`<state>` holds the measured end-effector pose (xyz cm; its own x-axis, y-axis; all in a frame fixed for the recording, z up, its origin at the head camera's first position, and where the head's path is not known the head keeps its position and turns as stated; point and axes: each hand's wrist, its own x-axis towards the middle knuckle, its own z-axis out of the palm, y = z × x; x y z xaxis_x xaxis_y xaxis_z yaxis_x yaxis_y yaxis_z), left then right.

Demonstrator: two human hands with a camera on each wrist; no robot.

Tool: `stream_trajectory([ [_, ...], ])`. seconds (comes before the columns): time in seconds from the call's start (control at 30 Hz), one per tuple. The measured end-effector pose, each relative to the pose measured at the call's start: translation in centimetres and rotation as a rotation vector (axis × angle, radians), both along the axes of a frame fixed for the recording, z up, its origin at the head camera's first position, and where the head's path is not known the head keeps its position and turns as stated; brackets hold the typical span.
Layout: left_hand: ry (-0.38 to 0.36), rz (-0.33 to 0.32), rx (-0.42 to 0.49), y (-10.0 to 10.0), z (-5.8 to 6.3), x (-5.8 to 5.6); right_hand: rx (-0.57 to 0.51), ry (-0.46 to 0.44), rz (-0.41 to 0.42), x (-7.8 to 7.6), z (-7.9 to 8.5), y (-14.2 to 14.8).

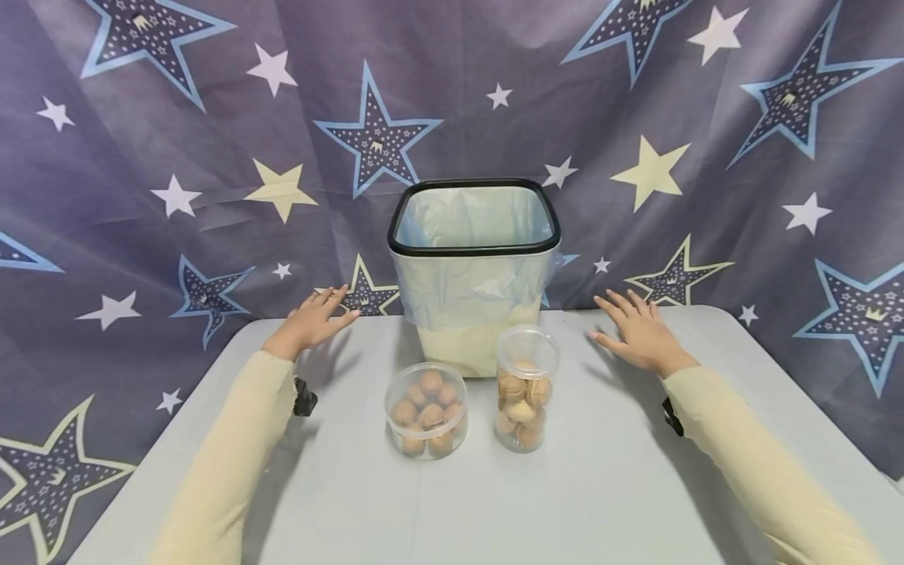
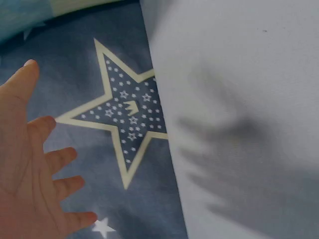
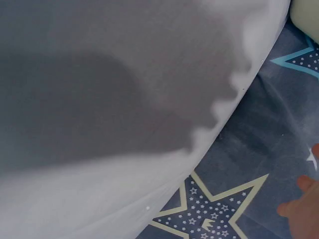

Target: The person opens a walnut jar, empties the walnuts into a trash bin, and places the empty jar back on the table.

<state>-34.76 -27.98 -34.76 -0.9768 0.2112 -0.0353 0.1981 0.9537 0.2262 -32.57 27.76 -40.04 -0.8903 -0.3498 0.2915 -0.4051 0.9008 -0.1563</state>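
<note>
My left hand (image 1: 308, 323) hovers over the far left part of the table, fingers spread and holding nothing. In the left wrist view the same hand (image 2: 25, 169) shows its palm side, casting a shadow on the table. Over the far right part hovers my right hand (image 1: 639, 333), its fingers also spread and nothing in them; only some fingertips (image 3: 294, 201) enter the right wrist view. Between the hands stand a low round clear tub (image 1: 427, 443) of round brown balls and a tall clear jar (image 1: 519, 443) of tan, walnut-shaped pieces, both upright.
Behind the two containers stands a cream waste bin (image 1: 459, 345) with a black rim and a pale blue bag liner (image 1: 459, 286). The white table (image 1: 353, 502) ends at a dark star-patterned curtain (image 1: 452, 78). A small black device (image 1: 305, 398) sits at the left wrist.
</note>
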Motion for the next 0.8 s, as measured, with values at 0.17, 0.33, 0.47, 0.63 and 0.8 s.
stream_trajectory([
  [0.17, 0.025, -0.040, 0.014, 0.2, 0.1, 0.6, -0.028, 0.005, 0.042, 0.5, 0.3, -0.3],
  [0.33, 0.049, -0.072, 0.043, 0.4, 0.2, 1.3, -0.071, 0.013, 0.088, 1.2, 0.3, -0.6],
  [0.47, 0.078, -0.103, 0.072, 0.5, 0.4, 2.0, -0.085, 0.025, 0.133, 1.6, 0.1, -0.7],
  [0.63, 0.127, -0.157, 0.098, 0.7, 0.5, 3.0, -0.104, 0.033, 0.187, 2.0, 0.0, -0.7],
  [0.8, 0.170, -0.211, 0.109, 1.4, 0.5, 3.7, -0.133, 0.050, 0.243, 2.7, 0.0, -0.7],
])
